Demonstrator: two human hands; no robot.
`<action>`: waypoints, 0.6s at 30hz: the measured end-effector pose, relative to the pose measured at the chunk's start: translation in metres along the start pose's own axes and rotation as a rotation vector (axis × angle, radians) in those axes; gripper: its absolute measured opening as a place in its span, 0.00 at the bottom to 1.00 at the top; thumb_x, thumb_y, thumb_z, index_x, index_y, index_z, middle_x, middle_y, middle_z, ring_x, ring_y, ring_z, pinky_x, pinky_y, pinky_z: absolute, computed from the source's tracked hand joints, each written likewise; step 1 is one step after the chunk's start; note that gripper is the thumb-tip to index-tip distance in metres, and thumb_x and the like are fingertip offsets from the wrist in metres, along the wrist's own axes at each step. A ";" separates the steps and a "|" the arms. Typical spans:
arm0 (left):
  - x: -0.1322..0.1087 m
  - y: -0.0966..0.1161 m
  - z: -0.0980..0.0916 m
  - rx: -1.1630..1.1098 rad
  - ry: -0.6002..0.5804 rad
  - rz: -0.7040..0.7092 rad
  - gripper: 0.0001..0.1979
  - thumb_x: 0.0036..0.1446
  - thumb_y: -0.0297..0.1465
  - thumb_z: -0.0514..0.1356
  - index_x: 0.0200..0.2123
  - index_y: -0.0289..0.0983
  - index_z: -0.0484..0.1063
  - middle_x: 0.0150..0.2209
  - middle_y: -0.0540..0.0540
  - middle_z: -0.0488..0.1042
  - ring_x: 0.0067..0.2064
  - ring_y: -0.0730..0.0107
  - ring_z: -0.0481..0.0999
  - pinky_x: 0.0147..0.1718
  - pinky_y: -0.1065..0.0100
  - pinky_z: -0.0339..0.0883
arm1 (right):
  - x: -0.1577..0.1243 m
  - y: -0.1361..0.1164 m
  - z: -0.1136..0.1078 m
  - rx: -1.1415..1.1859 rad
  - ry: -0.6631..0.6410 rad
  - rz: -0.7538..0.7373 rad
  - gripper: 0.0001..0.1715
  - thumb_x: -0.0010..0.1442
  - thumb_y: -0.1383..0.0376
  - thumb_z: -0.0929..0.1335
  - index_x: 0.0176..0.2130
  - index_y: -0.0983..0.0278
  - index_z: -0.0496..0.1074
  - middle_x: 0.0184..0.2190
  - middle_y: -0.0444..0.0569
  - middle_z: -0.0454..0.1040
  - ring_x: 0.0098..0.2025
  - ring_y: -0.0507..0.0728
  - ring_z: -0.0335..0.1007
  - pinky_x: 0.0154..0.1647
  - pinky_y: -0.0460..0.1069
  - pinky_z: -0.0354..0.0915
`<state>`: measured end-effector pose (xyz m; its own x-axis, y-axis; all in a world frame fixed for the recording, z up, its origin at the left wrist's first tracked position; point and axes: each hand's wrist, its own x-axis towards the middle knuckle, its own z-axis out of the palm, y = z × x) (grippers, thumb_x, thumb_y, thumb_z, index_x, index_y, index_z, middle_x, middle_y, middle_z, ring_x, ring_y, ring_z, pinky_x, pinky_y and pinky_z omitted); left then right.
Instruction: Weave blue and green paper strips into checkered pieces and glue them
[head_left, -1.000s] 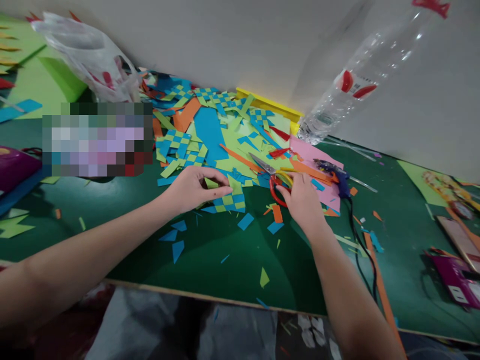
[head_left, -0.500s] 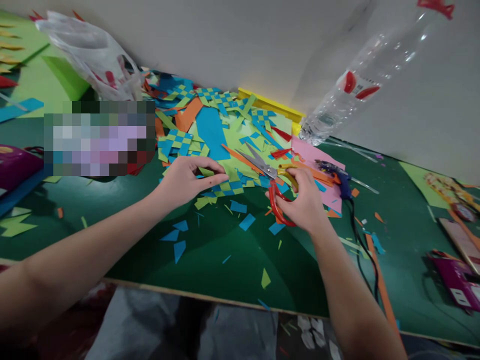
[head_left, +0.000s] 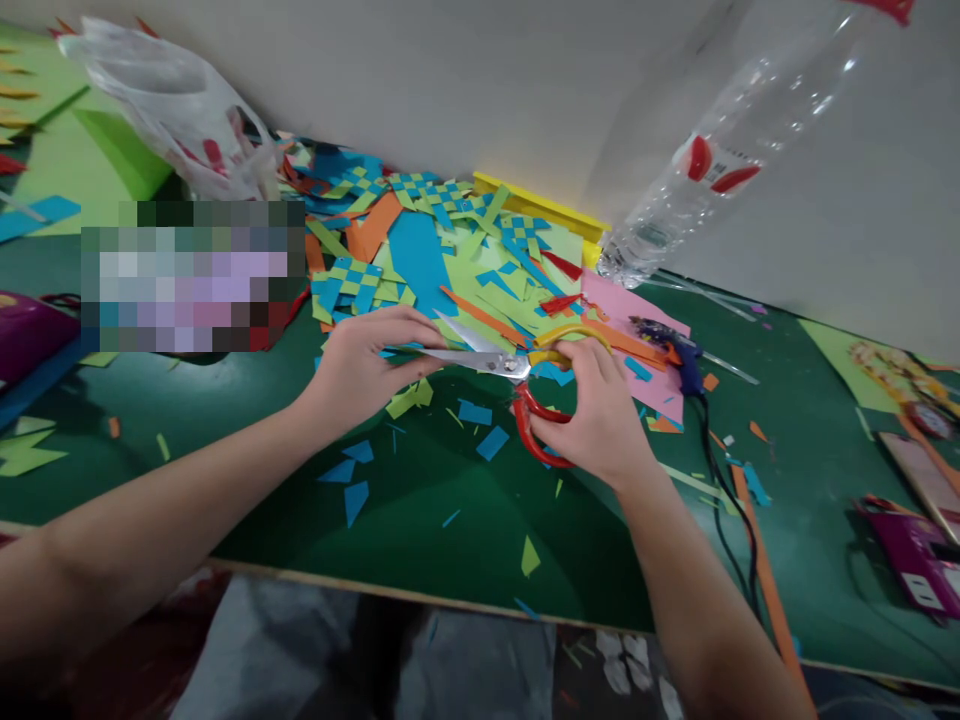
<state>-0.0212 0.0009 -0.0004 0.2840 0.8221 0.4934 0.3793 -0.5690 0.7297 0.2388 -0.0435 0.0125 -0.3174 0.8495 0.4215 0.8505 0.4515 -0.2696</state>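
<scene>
My right hand (head_left: pixel 592 410) grips a pair of scissors (head_left: pixel 514 366) with one yellow and one red handle loop. Their blades are spread and point left, reaching my left hand (head_left: pixel 367 365). The fingers and thumb of that hand are curled together around a piece of blue and green woven paper (head_left: pixel 394 350), which is mostly hidden by the hand and the blades. Just behind both hands lies a heap of blue and green checkered woven paper pieces (head_left: pixel 352 284).
Paper scraps (head_left: pixel 493 443) litter the green tabletop (head_left: pixel 450 560). A glue gun (head_left: pixel 686 365) with a black cord lies right, near pink paper (head_left: pixel 637 300). A plastic bottle (head_left: pixel 705 170) leans at the wall. A white plastic bag (head_left: pixel 180 110) stands back left.
The scissors have moved left and down with my right hand, and the blades now lie level against my left hand. The woven paper by my left fingers shows less than before.
</scene>
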 end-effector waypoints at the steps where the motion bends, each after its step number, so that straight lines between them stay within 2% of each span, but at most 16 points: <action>1: 0.000 0.000 0.000 0.006 -0.002 -0.015 0.02 0.53 0.32 0.64 0.30 0.45 0.78 0.36 0.49 0.79 0.41 0.63 0.78 0.41 0.62 0.72 | 0.000 0.000 0.000 -0.002 -0.001 -0.001 0.29 0.53 0.55 0.70 0.51 0.63 0.61 0.47 0.57 0.70 0.51 0.66 0.66 0.51 0.59 0.62; 5: 0.001 0.001 -0.001 0.009 0.010 -0.036 0.02 0.53 0.34 0.64 0.30 0.45 0.77 0.35 0.49 0.79 0.41 0.61 0.78 0.43 0.61 0.71 | 0.000 0.000 0.001 -0.004 0.002 0.000 0.29 0.52 0.55 0.70 0.50 0.63 0.62 0.46 0.57 0.70 0.51 0.66 0.66 0.51 0.60 0.62; 18: -0.001 0.000 0.000 0.051 0.007 -0.017 0.03 0.54 0.33 0.63 0.30 0.46 0.78 0.36 0.50 0.79 0.41 0.64 0.78 0.43 0.65 0.71 | 0.000 0.001 0.000 0.049 -0.046 0.022 0.30 0.51 0.56 0.71 0.51 0.62 0.62 0.48 0.57 0.70 0.52 0.67 0.66 0.52 0.61 0.61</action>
<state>-0.0213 0.0000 -0.0005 0.2710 0.8319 0.4843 0.4289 -0.5548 0.7129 0.2397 -0.0429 0.0123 -0.3183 0.8706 0.3751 0.8367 0.4440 -0.3207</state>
